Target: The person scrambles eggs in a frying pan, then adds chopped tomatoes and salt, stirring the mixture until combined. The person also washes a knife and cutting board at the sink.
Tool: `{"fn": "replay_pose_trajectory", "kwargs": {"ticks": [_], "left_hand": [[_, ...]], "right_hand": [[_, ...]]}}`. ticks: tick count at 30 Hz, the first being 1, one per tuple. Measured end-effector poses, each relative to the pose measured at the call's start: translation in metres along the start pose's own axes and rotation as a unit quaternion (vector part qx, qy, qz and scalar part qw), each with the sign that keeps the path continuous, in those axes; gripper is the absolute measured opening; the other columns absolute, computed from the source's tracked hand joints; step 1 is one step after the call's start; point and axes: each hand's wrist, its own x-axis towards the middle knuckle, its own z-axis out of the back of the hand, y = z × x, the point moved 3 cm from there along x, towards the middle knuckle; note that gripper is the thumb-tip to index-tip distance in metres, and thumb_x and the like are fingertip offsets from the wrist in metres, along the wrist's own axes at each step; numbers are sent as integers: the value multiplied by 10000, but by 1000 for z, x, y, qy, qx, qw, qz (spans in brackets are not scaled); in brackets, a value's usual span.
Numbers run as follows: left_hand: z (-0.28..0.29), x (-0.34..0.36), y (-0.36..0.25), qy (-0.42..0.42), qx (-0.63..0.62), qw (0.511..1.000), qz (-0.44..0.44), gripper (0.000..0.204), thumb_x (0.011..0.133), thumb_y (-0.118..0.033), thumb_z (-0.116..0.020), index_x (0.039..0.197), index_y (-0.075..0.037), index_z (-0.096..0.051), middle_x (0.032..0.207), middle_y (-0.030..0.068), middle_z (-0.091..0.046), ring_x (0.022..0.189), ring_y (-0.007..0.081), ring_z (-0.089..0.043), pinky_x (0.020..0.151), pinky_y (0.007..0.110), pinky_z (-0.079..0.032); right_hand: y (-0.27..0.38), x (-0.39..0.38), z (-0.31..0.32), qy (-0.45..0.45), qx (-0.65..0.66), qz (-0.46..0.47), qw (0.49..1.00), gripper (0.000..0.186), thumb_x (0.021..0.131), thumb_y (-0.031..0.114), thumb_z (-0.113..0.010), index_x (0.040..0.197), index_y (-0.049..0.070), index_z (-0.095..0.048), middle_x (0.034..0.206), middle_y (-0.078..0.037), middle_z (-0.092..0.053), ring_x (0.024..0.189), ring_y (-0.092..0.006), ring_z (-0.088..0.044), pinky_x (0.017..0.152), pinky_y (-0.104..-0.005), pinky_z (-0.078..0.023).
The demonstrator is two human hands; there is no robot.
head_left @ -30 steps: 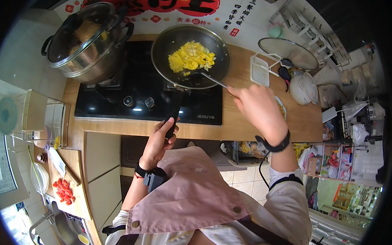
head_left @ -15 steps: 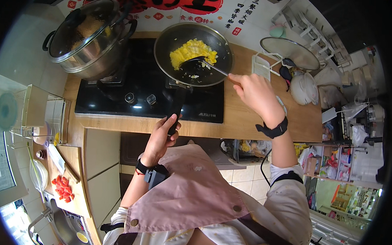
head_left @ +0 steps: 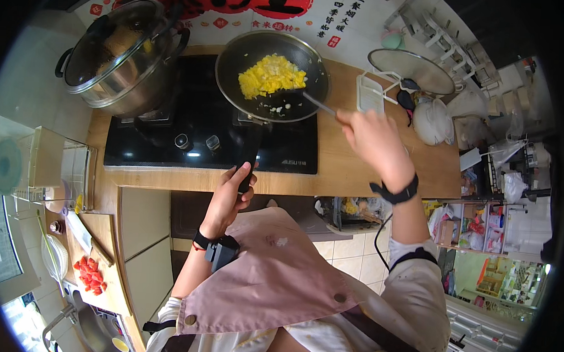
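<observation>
A dark frying pan [head_left: 226, 92] sits over the right burner of the black gas stove [head_left: 170, 151]. My left hand [head_left: 227, 195] is closed round its black handle, which points toward me. Yellow scrambled egg [head_left: 270, 76] lies heaped in the pan, with small white bits loose near its front wall. My right hand [head_left: 378, 142] grips a spatula [head_left: 320, 104] by its metal shaft. The spatula's dark head is inside the pan at the right edge of the egg, partly hidden by it.
A lidded steel steamer pot [head_left: 126, 62] stands on the left burner. Left of me, a cutting board [head_left: 118, 288] holds a knife [head_left: 80, 231] and red chopped pieces [head_left: 90, 274], beside a sink [head_left: 96, 325]. Right of the pan are a white tray [head_left: 369, 95], a glass lid [head_left: 412, 71] and a white pot [head_left: 433, 121].
My right hand has drawn the spatula right, from the front middle of the egg to its right edge. The egg is gathered more compactly. My left hand keeps hold of the handle.
</observation>
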Motion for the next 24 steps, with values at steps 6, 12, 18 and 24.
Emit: {"fn": "replay_pose_trajectory", "kwargs": {"ticks": [6, 12, 18, 24], "left_hand": [[1, 3, -1, 21, -20, 1000, -6, 327, 996, -311, -530, 1168, -34, -542, 804, 4, -492, 500, 45, -353, 411, 184, -207], [1, 2, 0, 22, -11, 1000, -11, 349, 996, -317, -529, 1183, -22, -538, 802, 0, -490, 496, 43, -347, 408, 186, -199], [1, 1, -2, 18, -18, 1000, -11, 347, 1001, -314, -517, 1180, -17, -539, 794, -4, -487, 488, 37, -337, 406, 184, -198], [1, 2, 0, 23, -13, 1000, -17, 344, 1002, -314, -513, 1178, -20, -541, 791, -8, -489, 490, 35, -338, 406, 184, -198]], "right_hand": [[-5, 1, -7, -71, 47, 10, 996, 255, 844, 149, -646, 1090, 115, -702, 841, -182, -678, 810, -371, -650, 729, -455, -525], [-15, 20, -25, -84, 67, 10, 994, 258, 838, 113, -646, 1090, 112, -703, 819, -191, -675, 793, -370, -657, 725, -445, -537], [-12, 5, -22, -34, 93, 1, 995, 247, 833, 118, -660, 1076, 110, -709, 834, -189, -679, 822, -367, -664, 730, -440, -546], [-8, 10, -16, -108, 97, 38, 989, 298, 826, 123, -674, 1123, 111, -696, 832, -189, -678, 808, -375, -648, 756, -438, -520]]}}
